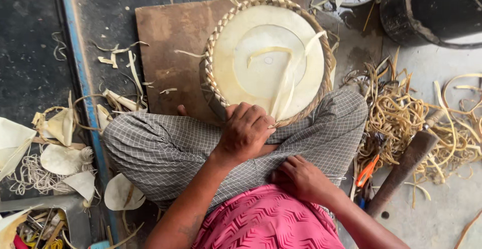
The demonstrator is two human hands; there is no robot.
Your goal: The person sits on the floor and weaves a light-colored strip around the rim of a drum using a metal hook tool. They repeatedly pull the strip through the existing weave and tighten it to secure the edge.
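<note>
Round palm-leaf fan (266, 58), braided rim, is propped on a wooden board (165, 53) against the crossed knees. A leaf strip (287, 90) is pinched at the rim by the left hand (246, 131); the right hand (301, 178) rests loosely curled on the lap. An overtight pull could tear the strip.

A dark, worn floor (30, 68) carried a brown board (168, 53), pale leaf scraps (60, 158), a tangle of cane strips (396, 113) and a black tub (437, 8).
</note>
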